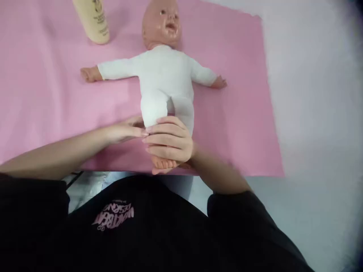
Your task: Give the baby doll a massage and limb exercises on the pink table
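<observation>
A baby doll (167,73) with a white cloth body lies face up, its arms spread and its feet toward me. My right hand (170,139) is wrapped across the doll's lower leg, with the thumb side underneath hidden. The bare toes (163,162) of that foot stick out below my fingers. My left hand (130,128) grips the same leg from its left side around the knee; its thumb meets my right fingertips and its other fingers are partly hidden beneath the leg. Behind my right wrist, the doll's other foot is mostly covered.
Under the doll is a pink sheet (241,124), its near edge close to my body. A pale yellow bottle (95,22) with dark print lies at the upper left, partly cut off. To the right extends a whitish surface (312,113).
</observation>
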The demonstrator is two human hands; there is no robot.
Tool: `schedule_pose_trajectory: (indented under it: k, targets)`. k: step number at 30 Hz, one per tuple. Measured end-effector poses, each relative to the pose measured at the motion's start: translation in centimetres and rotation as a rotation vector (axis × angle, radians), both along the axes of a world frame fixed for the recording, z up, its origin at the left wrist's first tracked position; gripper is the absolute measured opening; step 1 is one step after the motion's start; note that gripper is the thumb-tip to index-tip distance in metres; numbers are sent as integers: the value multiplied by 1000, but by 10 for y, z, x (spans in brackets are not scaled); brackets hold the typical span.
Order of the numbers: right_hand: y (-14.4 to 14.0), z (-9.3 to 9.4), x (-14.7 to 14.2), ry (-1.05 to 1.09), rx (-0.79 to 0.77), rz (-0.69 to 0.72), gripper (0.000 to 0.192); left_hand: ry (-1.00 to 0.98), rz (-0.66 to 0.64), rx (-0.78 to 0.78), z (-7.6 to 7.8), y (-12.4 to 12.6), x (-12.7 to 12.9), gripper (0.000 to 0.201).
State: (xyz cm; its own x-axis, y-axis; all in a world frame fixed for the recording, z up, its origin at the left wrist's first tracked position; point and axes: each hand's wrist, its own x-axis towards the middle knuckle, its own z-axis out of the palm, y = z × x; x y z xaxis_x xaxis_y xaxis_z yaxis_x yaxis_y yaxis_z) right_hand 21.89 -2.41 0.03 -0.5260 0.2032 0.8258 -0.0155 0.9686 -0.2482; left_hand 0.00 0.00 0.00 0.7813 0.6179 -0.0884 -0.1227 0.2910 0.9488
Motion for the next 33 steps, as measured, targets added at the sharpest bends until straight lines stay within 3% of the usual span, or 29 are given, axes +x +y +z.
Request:
schedule_pose_trajectory:
  k: [3, 6, 13, 22, 33]
  targets:
    - [0, -11, 5, -113, -89, -51, 20, -4, -2, 17, 1, 0, 1, 61]
    - [0, -15, 6, -184, -79, -108, 20, -11, -14, 48, 0, 1, 1, 63]
    - [-3, 3, -2, 57, 285, -181, 22, -17, 20, 52, 3, -1, 3, 62]
    - [-3, -21, 11, -167, 97, -165, 22, -96, -7, 62, -1, 0, 3, 60]
    - [0, -19, 11, -207, 30, -124, 25, -52, 34, -21, 0, -2, 5, 65]
